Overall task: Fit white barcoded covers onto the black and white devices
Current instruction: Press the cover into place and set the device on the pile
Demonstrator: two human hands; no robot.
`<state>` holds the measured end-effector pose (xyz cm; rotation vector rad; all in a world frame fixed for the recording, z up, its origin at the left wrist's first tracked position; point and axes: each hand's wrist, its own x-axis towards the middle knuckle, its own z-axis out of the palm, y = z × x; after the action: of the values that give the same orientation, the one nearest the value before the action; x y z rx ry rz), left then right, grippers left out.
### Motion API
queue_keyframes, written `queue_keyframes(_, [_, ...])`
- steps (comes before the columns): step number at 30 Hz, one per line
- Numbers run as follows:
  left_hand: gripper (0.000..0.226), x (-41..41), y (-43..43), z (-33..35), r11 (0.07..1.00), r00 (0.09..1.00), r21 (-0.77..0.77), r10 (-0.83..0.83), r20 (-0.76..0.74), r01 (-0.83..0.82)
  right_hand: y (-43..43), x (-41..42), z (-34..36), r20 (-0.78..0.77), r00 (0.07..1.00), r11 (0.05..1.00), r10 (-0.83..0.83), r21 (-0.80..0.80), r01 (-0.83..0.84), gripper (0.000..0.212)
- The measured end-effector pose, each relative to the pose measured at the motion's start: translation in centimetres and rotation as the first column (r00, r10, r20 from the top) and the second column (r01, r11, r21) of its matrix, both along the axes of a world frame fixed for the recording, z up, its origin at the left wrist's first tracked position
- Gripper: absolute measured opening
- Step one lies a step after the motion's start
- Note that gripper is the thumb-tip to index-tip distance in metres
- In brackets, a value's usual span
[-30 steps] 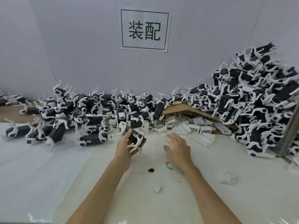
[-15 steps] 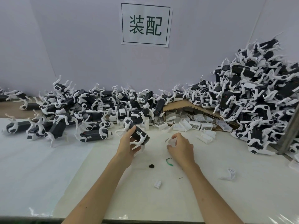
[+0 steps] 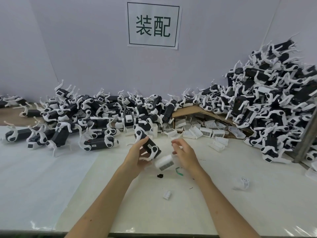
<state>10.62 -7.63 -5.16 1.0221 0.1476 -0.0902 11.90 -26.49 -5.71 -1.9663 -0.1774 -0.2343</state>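
**Head view, hands over the tabletop.** The left hand [image 3: 139, 157] enters from 7 o'clock on a bare forearm and is raised above the tabletop [image 3: 231, 208]. Its grip is closed round a device [image 3: 147, 143], with the fingers curled about the black body. The device is tilted, one white end at 11 o'clock and the other at 5 o'clock, and a white leg hangs below the palm.

The right hand [image 3: 186, 154] enters from 5 o'clock with its back toward the camera. Its fingers [image 3: 177, 143] are loosely curved and blurred.

A cover [image 3: 164, 162], barcode face showing, sits at 8 o'clock of the right hand against its thumb side. It is just beside the lower end of the device and is not fitted to it. The blur makes it impossible to tell whether the right grip pinches the cover.

At 1 o'clock of the hands a cardboard box [image 3: 193, 109] lies on its side with its mouth toward the camera. It holds loose covers [image 3: 208, 132], and several have spilled onto the tabletop in front of it.

A low heap [image 3: 96, 114] of devices runs along the wall at 10 o'clock, and a taller heap [image 3: 274, 100] rises at 2 o'clock. A sign [image 3: 153, 25] hangs on the wall at 12 o'clock.

A black bit [image 3: 160, 176] and a green bit [image 3: 179, 171] lie on the tabletop at 6 o'clock of the cover.
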Motion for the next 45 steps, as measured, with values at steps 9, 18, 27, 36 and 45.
queue_keyframes(9, [0.032,0.4,0.0,-0.3,0.999,0.998,-0.039,0.021,-0.054,-0.023,1.0,-1.1,0.9,-0.057,0.974,0.97,0.22,-0.094,-0.225,0.017])
queue_keyframes(18, [0.03,0.5,0.3,-0.2,0.985,0.994,-0.145,0.084,-0.067,-0.093,-0.9,-0.8,1.1,-0.343,0.827,0.79,0.445,-0.284,-0.543,0.011])
queue_keyframes(27, [0.035,0.1,-0.1,0.2,0.996,0.997,-0.088,0.015,0.073,-0.008,0.0,-0.4,1.1,-0.066,0.997,0.998,0.034,-0.044,-0.037,0.016])
queue_keyframes(36, [0.033,0.0,-0.8,-0.3,0.998,0.995,0.035,-0.062,0.082,0.06,0.2,-0.4,0.8,0.149,0.987,0.998,-0.063,0.0,0.063,0.013])
queue_keyframes(45, [0.037,-1.0,-1.2,0.4,0.984,0.982,0.092,-0.164,0.098,0.155,0.5,-1.0,0.7,0.486,0.849,0.967,-0.207,-0.032,0.254,0.026])
